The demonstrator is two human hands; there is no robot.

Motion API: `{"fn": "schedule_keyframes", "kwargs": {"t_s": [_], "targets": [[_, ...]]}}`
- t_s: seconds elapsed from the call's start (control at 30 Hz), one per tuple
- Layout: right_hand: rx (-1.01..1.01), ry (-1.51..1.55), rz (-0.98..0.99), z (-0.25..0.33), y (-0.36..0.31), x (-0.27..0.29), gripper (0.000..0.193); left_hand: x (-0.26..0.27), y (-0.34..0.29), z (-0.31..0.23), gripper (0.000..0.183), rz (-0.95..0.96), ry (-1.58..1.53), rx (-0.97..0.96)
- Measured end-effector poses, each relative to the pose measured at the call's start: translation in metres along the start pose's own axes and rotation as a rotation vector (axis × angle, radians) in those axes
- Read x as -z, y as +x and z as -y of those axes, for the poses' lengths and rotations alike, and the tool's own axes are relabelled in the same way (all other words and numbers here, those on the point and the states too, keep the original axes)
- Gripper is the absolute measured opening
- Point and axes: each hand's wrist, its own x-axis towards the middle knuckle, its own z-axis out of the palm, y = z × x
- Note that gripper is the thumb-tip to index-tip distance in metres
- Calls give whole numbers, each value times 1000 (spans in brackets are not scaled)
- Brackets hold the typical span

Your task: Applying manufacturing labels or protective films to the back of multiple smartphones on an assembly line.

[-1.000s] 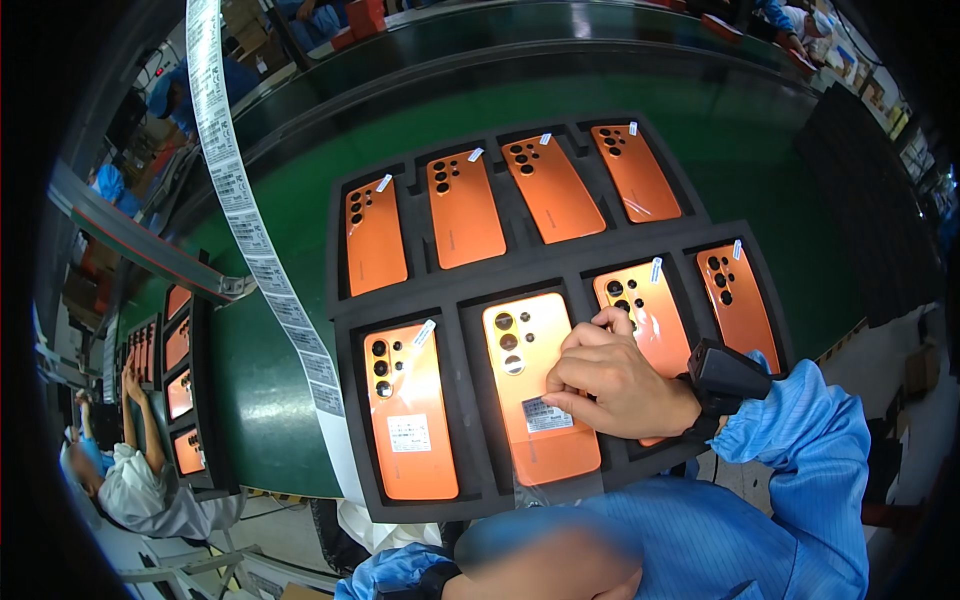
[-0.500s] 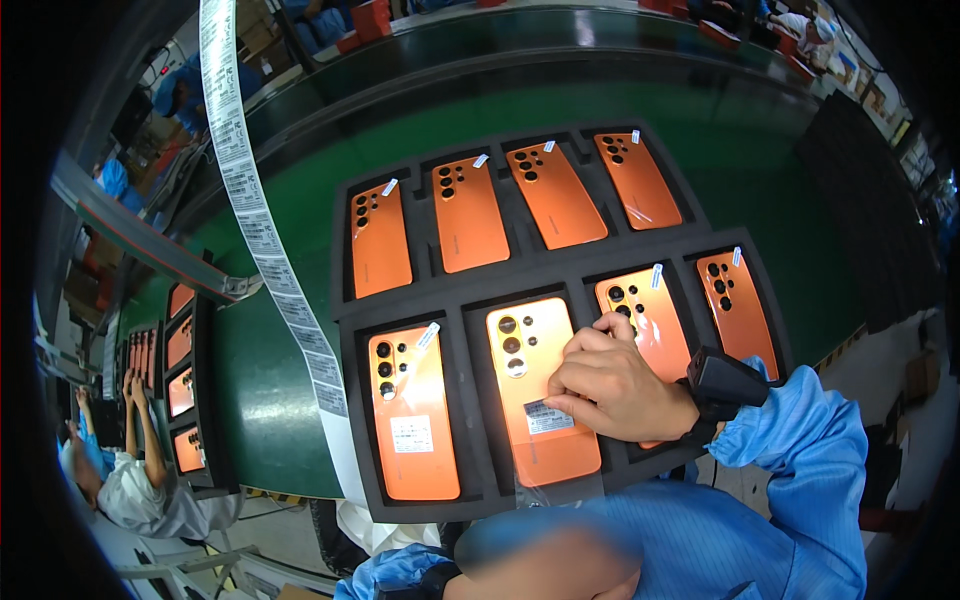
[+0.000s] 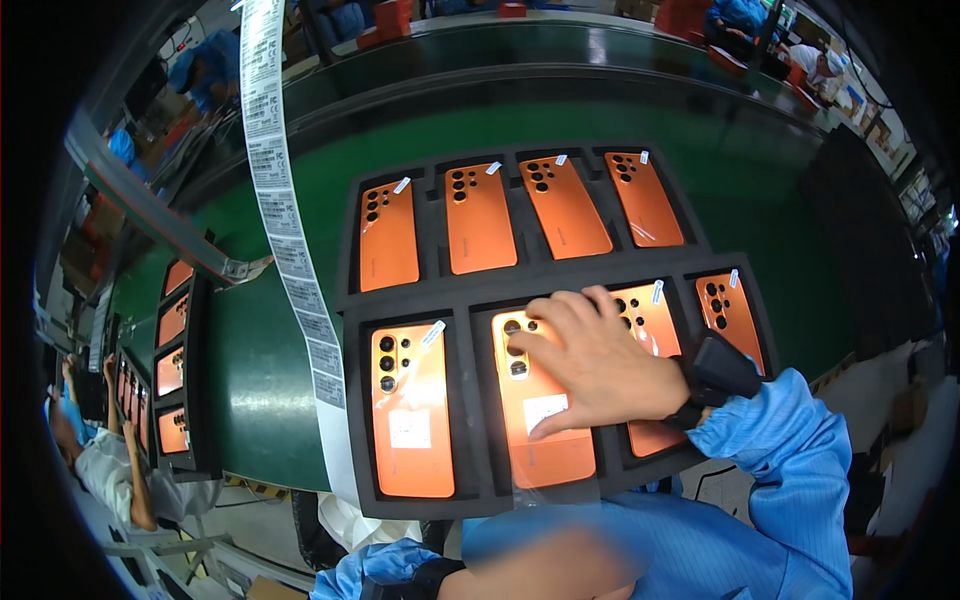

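My right hand (image 3: 600,365) is open over an orange phone (image 3: 560,465) in the near row of a black foam tray (image 3: 465,365). Its fingers spread toward the phone's camera lenses, and the thumb lies at the lower edge of a white label (image 3: 543,408). Clear film (image 3: 555,496) sticks out past the phone's near end. To the left lies another orange phone (image 3: 415,465) with a white label (image 3: 410,430). A third phone (image 3: 655,437) is partly hidden by my hand. My left hand (image 3: 550,575) shows at the bottom edge, blurred, its fingers not readable.
A long strip of printed white labels (image 3: 272,170) hangs down left of the tray. Several more orange phones (image 3: 480,225) fill the far row. A green bench (image 3: 265,400) lies beneath. At left are another phone tray (image 3: 200,385) and a co-worker's arms (image 3: 140,475).
My right hand has gone from a pinch at the label's edge to spread fingers, reaching farther up the phone. The view has shifted slightly.
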Motion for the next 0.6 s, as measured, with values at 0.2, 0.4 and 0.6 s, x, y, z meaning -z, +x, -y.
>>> {"fn": "schedule_keyframes", "kwargs": {"t_s": [0.2, 0.4, 0.6], "targets": [[-49, 24, 8, -6, 4, -19, 83, 12, 10, 0, 25, 29, 48, -13], [105, 70, 48, -16, -10, 0, 62, 12, 13, 5, 22, -55, 199, 4], [-134, 305, -344, -41, -19, 6, 30, 25, 35, 70, 29, -27, 329, 204]]}}
